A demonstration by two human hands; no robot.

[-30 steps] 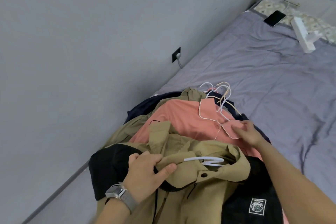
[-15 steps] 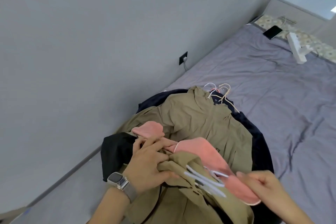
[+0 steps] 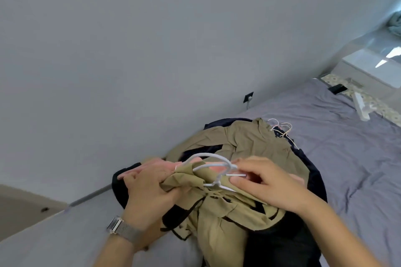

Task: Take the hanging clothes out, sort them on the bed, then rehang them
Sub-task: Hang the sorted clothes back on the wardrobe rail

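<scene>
Landmark: the bundle of white hangers [image 3: 213, 171] held mid-frame, over the near end of the bed [image 3: 347, 147].

Nearest, below the hangers: a khaki jacket [image 3: 219, 219] with dark trim hangs from them, drooping toward the camera over a black garment [image 3: 282, 243]. Left hand [image 3: 147, 188], watch [image 3: 121, 226] on the wrist, sits left of the hangers, fingers curled tight on bunched khaki collar cloth and some pink fabric [image 3: 152, 163]. Right hand [image 3: 267, 182] sits right of the hangers, thumb and fingertips pinching the white hanger wire near the necks, other fingers loosely bent. Both hands touch the bundle; the right is the one on the hangers themselves.

Hooks arch up and leftward, between the hands. The bundle's long axis runs roughly left-right across the view; the garment's length runs down toward the camera.

Beyond the hangers: a second khaki jacket [image 3: 256, 143] lies spread flat on a dark navy garment [image 3: 312, 178], its collar pointing away, with more hanger hooks [image 3: 280, 129] at the far end of that pile, well apart from the hands.

Judgement: sorting step; held items likely get separated or laid down. Open room lies right of and beyond the pile, bare purple sheet. Left of the hangers the wall [image 3: 130, 50] and bed edge close in, so little room there.

Farthest: phone [image 3: 337, 89] and a white object [image 3: 361, 108] near the head of the bed, out of the way.
</scene>
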